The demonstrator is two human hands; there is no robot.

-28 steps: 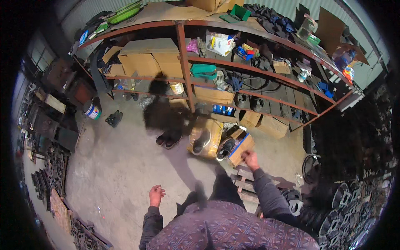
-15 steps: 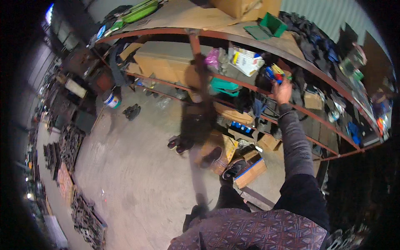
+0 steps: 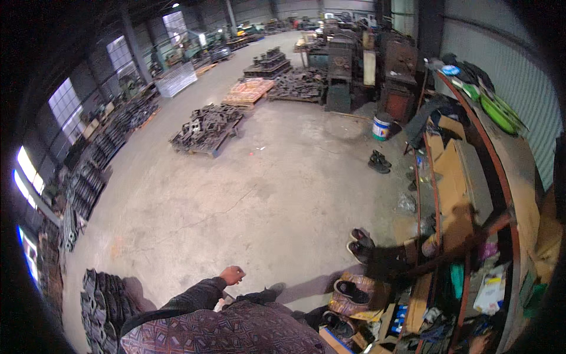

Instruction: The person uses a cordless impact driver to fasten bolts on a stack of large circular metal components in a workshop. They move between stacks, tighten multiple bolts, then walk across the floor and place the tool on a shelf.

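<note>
The person's left hand (image 3: pixel 232 275) hangs curled into a loose fist, fingers drawn together and holding nothing, above the bare concrete floor (image 3: pixel 247 177) beside their dark shoe (image 3: pixel 268 292). The right hand cannot be made out in the clutter at the lower right, so its fingers cannot be told. Just right of the feet lie loose shoes (image 3: pixel 359 243) and a patterned bag (image 3: pixel 348 295) at the foot of a red metal shelf rack (image 3: pixel 471 236) holding cardboard boxes (image 3: pixel 451 171). Farther off, a white bucket (image 3: pixel 381 127) and pallets of metal parts (image 3: pixel 203 127) stand well apart
</note>
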